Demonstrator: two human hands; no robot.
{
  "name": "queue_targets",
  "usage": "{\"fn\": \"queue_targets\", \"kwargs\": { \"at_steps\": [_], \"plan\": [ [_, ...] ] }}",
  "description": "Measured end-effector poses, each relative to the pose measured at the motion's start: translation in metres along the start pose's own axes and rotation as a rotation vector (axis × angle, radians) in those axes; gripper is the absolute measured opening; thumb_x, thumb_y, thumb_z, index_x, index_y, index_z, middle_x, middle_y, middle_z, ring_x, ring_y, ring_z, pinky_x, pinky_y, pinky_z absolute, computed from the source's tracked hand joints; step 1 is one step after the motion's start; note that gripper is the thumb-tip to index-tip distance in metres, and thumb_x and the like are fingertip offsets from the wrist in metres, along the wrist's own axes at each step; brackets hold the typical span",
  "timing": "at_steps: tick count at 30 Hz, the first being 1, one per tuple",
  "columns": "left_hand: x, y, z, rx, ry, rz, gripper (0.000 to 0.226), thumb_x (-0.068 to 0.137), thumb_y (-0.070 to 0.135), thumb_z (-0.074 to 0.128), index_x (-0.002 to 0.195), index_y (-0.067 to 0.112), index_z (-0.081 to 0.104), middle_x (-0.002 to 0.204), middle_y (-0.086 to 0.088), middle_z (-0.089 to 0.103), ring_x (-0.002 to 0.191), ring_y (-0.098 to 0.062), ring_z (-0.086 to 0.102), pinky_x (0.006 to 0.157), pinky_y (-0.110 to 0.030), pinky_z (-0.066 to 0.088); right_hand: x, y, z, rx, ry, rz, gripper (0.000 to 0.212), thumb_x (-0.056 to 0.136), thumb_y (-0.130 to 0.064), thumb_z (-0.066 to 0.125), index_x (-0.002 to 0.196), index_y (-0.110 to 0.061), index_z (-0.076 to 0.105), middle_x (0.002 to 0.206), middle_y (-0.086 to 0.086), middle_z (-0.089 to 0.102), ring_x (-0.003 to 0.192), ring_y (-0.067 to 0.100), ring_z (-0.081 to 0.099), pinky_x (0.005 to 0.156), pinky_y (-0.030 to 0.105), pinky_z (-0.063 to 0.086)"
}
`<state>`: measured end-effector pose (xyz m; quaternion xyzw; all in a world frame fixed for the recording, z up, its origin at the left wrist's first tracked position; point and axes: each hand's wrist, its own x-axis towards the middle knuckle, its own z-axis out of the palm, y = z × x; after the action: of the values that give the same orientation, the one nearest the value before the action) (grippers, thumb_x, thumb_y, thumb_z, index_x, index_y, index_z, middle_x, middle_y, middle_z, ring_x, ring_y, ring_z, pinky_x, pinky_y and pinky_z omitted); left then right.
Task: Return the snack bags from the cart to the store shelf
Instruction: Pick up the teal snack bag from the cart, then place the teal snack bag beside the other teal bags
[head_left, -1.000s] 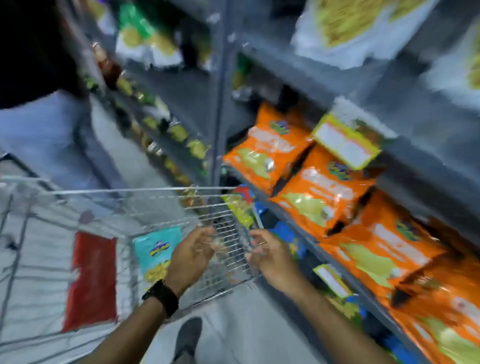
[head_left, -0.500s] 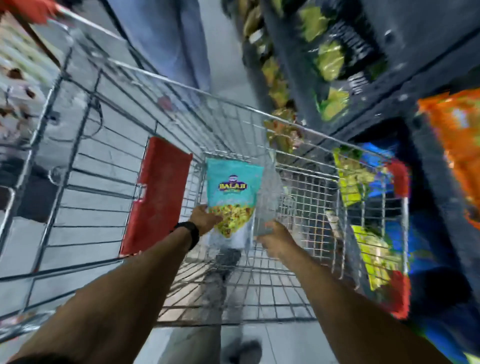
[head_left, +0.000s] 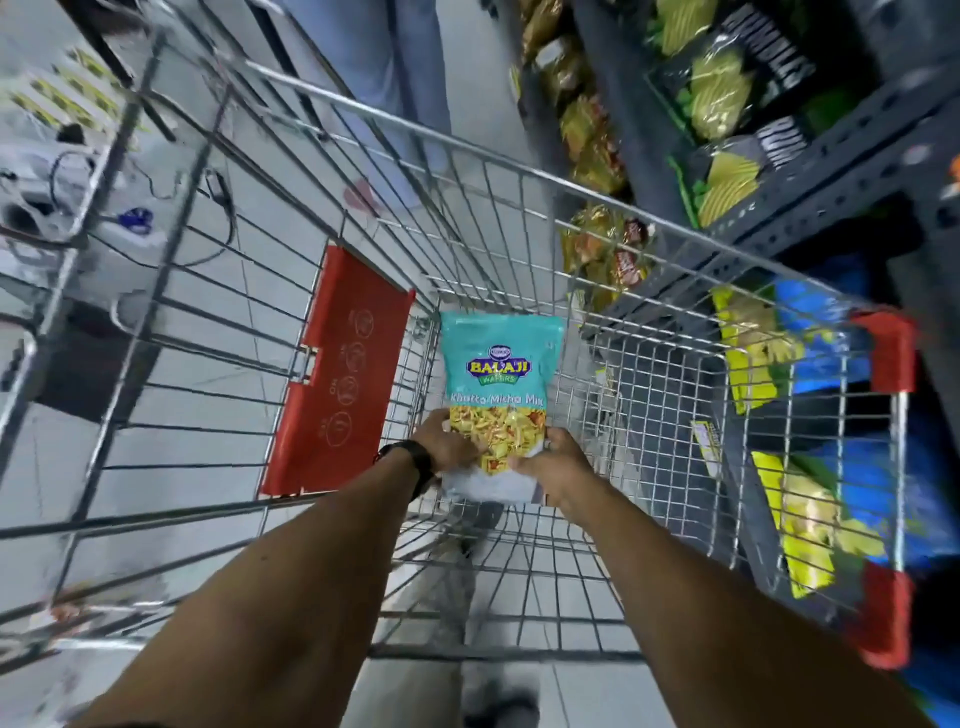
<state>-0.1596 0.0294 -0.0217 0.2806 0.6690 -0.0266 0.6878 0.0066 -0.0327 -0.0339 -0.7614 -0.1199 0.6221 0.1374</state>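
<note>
Wire shopping cart (head_left: 519, 218) close beside the grey store shelf (head_left: 857, 171) on the right; shelf stocked with dark chip bags (head_left: 727, 93) above and yellow-and-blue packs (head_left: 810, 525) lower down, seen through the cart's mesh. Red child-seat flap (head_left: 337, 369) folded against the cart's inner left wall.

Teal snack bag (head_left: 497, 384), printed "Balaji Wafers", down inside the cart basket near the flap, upright, front face toward the camera. No other bag visible in the basket.

Left hand (head_left: 447, 444) closed on the bag's lower left edge, black wristband just behind it. Right hand (head_left: 550, 462) closed on the lower right corner, fingers wrapped under. Both grips shut on the bag, near its base.

Step in hand, judged: lift-out of the bag for transfer to the shelf.

- Keep both grips on the edges, not the middle: contents likely brittle, crushed easily.
- Raise straight up until the bag clears the cart's top rim, then swing right.
- Avoid snagging the top seal on the mesh.
- Select a shelf slot among matching stock; none identifiable here.
</note>
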Motion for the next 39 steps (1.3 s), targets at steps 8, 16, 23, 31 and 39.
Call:
{"fn": "queue_targets", "kwargs": {
  "at_steps": [8,16,23,31,39],
  "plan": [
    [-0.139,0.026,0.017,0.196,-0.093,0.195,0.052,0.092,-0.006,0.063,0.140,0.010,0.055,0.139,-0.015,0.064,0.117,-0.029,0.065,0.106,-0.046,0.050,-0.136,-0.006,-0.040,0.073,0.038,-0.199,0.054,0.083,-0.002,0.080,0.131,-0.009,0.055,0.131,0.010,0.068,0.103,0.024,0.066,0.061,0.027,0.049],
    [-0.341,0.035,0.058,0.142,-0.132,0.695,0.030,0.084,-0.002,0.076,0.095,0.025,0.067,0.096,0.006,0.077,0.099,-0.024,0.072,0.085,-0.035,0.057,-0.334,0.017,-0.110,0.239,0.161,-0.644,0.040,0.081,0.004,0.080,0.098,-0.027,0.060,0.098,0.002,0.070,0.078,0.006,0.063,0.054,0.018,0.052],
    [-0.492,0.090,0.137,0.119,-0.253,1.208,0.057,0.080,-0.003,0.079,0.129,0.015,0.055,0.114,-0.005,0.075,0.085,-0.001,0.073,0.069,-0.019,0.057,-0.501,0.030,-0.206,0.399,0.508,-1.079,0.055,0.075,0.005,0.084,0.118,-0.023,0.065,0.098,-0.006,0.078,0.100,0.021,0.074,0.088,0.037,0.060],
    [-0.596,0.201,0.279,0.260,-0.555,1.612,0.064,0.086,-0.005,0.072,0.142,0.015,0.048,0.134,-0.001,0.068,0.116,-0.011,0.067,0.093,-0.018,0.056,-0.603,0.023,-0.326,0.444,1.146,-1.256,0.056,0.076,-0.008,0.085,0.121,-0.028,0.059,0.108,-0.016,0.072,0.099,-0.004,0.068,0.082,0.013,0.052],
    [-0.566,0.264,0.391,0.448,-0.670,1.590,0.076,0.086,0.017,0.076,0.150,0.030,0.037,0.155,0.012,0.043,0.147,-0.013,0.038,0.124,-0.046,0.031,-0.579,0.012,-0.392,0.545,1.506,-1.016,0.069,0.077,-0.002,0.081,0.137,-0.020,0.051,0.123,-0.003,0.070,0.115,0.021,0.066,0.096,0.038,0.053]
  ]
}}
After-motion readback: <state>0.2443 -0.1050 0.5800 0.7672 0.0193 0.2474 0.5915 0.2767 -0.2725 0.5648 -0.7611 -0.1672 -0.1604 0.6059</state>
